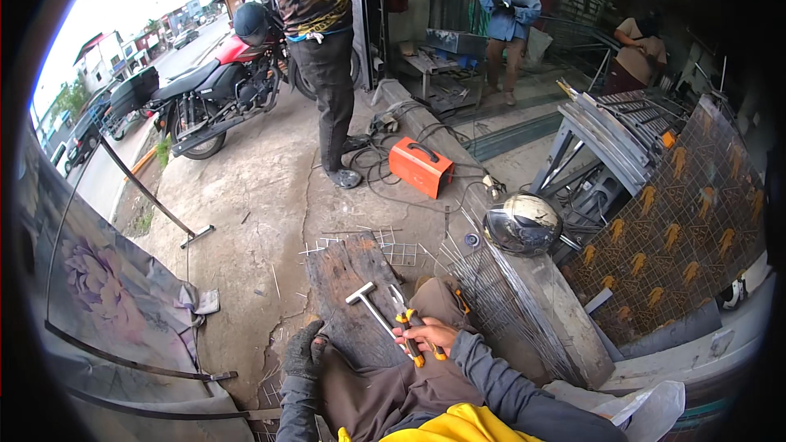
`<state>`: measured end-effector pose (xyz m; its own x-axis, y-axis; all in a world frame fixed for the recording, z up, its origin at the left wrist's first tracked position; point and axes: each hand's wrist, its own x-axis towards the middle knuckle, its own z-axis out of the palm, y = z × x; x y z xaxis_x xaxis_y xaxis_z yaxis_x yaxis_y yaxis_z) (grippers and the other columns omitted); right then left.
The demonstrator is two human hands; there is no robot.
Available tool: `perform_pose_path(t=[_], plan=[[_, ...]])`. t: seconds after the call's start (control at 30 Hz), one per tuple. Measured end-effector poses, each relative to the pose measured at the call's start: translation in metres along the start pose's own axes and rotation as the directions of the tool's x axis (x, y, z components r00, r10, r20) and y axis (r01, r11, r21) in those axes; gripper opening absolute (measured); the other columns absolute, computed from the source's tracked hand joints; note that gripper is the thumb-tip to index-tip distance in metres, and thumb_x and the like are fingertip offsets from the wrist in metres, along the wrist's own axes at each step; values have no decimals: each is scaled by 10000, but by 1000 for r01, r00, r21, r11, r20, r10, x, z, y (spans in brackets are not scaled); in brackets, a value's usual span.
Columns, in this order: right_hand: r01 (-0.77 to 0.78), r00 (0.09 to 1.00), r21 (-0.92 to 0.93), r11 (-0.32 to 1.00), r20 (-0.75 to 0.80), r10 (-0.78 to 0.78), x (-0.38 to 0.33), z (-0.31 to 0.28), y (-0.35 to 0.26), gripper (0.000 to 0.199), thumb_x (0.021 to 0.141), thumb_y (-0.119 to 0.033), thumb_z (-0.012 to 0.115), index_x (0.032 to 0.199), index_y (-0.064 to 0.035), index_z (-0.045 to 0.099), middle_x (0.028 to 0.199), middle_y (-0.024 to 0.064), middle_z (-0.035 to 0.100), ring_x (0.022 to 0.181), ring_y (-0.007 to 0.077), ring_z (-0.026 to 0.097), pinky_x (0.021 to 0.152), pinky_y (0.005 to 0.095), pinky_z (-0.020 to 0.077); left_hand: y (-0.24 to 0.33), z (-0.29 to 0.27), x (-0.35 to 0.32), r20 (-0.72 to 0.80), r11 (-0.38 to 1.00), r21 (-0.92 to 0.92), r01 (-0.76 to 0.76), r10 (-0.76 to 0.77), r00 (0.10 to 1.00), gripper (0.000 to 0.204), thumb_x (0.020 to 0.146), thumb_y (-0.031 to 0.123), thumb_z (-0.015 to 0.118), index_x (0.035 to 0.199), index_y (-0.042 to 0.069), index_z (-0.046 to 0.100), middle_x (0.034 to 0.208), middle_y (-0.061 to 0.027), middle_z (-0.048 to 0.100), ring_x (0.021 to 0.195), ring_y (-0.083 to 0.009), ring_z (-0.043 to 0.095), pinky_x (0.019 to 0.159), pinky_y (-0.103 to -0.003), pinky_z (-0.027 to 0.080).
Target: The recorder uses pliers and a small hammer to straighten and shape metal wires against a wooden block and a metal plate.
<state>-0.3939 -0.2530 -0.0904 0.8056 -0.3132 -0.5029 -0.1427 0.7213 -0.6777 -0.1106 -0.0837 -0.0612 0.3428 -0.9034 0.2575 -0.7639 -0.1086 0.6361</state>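
right hand (pixel 433 334): holding yellow-black-handled pliers (pixel 407 318) | left grey-gloved hand (pixel 304 350): curled, can't tell contents | step: apparently readying pliers, near dark wooden worktop (pixel 337 277) | next: would need handles squeezed

Left hand (pixel 304 354) clad in dark grey glove (pixel 300 363), fabric-like, worn over fingers and palm; finer texture too small to tell. Right hand (pixel 431 334) ungloved. Long sleeves: left sleeve (pixel 297 414) dark grey, right sleeve (pixel 509 385) charcoal grey, creased along forearm, ending at wrist. Bright yellow top (pixel 463 426) over torso, plain where visible, folded in soft wrinkles, grey sleeves showing beside it. Trousers (pixel 368 393) brown, matte, loosely wrinkled over thighs.
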Motion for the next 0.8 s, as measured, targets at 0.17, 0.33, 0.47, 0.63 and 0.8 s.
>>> perform_pose_path(t=[0.17,0.33,0.47,0.63,0.8], plan=[[-17,1000,-38,999,-8,17,-1,1,-2,577,914,-188,580,1412,-15,345,1358,111,519,1212,234,535,943,408,484,15,-26,14,133,992,118,51,-66,989,435,904,455,560,1206,152,634,1072,-192,662,993,-398,623,857,-464,484],[-17,1000,-52,999,-23,15,-5,4,-2,539,916,-188,577,1381,9,388,1347,92,540,1213,228,536,958,403,478,32,-50,26,316,963,142,229,-264,911,418,934,451,523,1135,111,661,973,-207,674,940,-383,646,813,-447,503],[-10,1000,-42,999,-23,9,-6,4,-3,529,919,-191,573,1377,11,401,1345,91,543,1206,225,542,962,398,477,24,-60,25,465,964,123,235,-265,845,349,932,325,571,1138,53,644,855,-208,679,873,-368,662,792,-435,514],[-14,999,-37,999,-43,12,-4,3,-3,515,923,-193,568,1373,1,412,1324,84,557,1173,216,560,947,385,484,-6,-22,13,669,980,-2,199,-146,729,349,911,208,602,1205,21,583,1033,-176,661,971,-243,638,843,-390,497],[-22,1000,-23,999,-21,21,-4,3,-4,514,923,-186,567,1373,2,405,1308,90,564,1159,215,567,925,372,492,-10,20,4,689,603,-480,637,-191,699,348,954,257,537,1208,20,555,1081,-103,594,1020,-198,569,924,-324,454]])
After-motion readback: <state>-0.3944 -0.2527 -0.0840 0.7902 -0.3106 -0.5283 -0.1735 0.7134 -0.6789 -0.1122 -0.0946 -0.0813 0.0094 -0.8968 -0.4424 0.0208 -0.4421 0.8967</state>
